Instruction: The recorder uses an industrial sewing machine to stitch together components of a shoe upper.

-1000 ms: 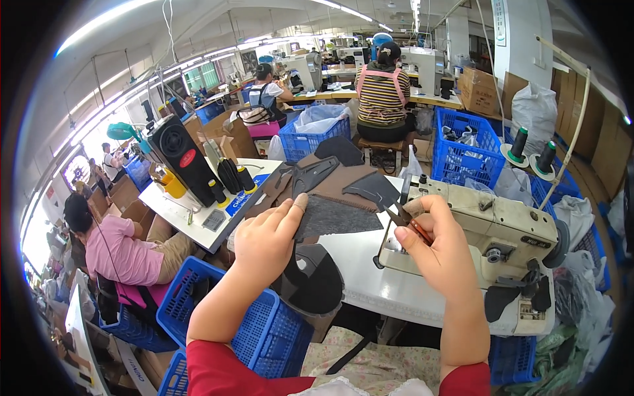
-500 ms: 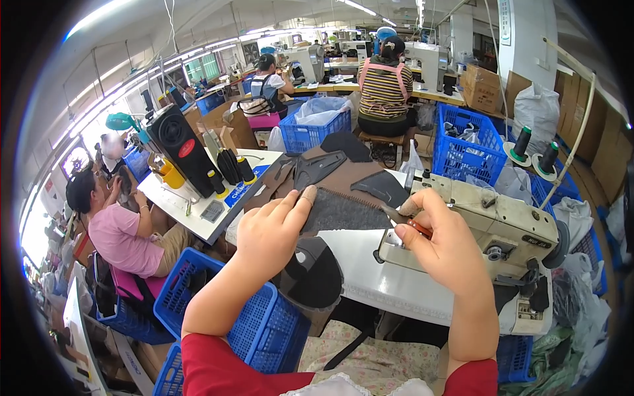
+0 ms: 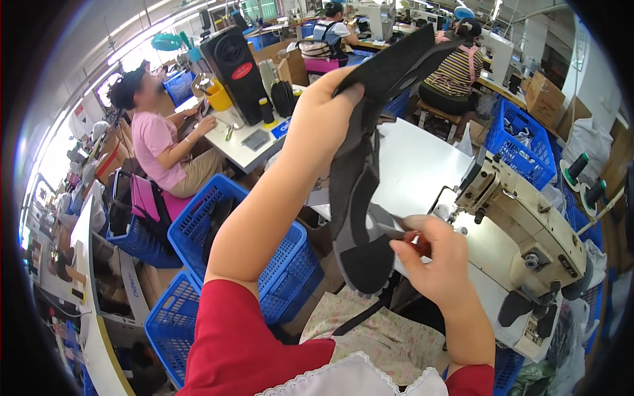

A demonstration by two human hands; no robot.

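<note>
My left hand (image 3: 327, 115) is raised and closed on a bundle of black and grey fabric pieces (image 3: 353, 198), which look like shoe-upper parts. The bundle hangs from it in a long strip, its rounded lower end over my lap. Beside that lower part, my right hand (image 3: 439, 264) is closed round small scissors (image 3: 391, 231) with a red handle. Their metal blades point left at the fabric's edge; whether they touch it I cannot tell. A white sewing table (image 3: 422, 165) lies behind the fabric, with a beige sewing machine (image 3: 528, 224) to the right of my right hand.
Blue plastic crates (image 3: 284, 264) stand at my left, and another crate (image 3: 522, 142) at the far right. Thread spools (image 3: 584, 178) stand beyond the machine. A co-worker in pink (image 3: 162, 142) sits at the left by another table (image 3: 231, 142). Two more people sit further back.
My left hand has lifted the fabric pieces off the table, and they now hang in front of me. The right hand with the scissors has come lower and nearer. My view has turned left.
</note>
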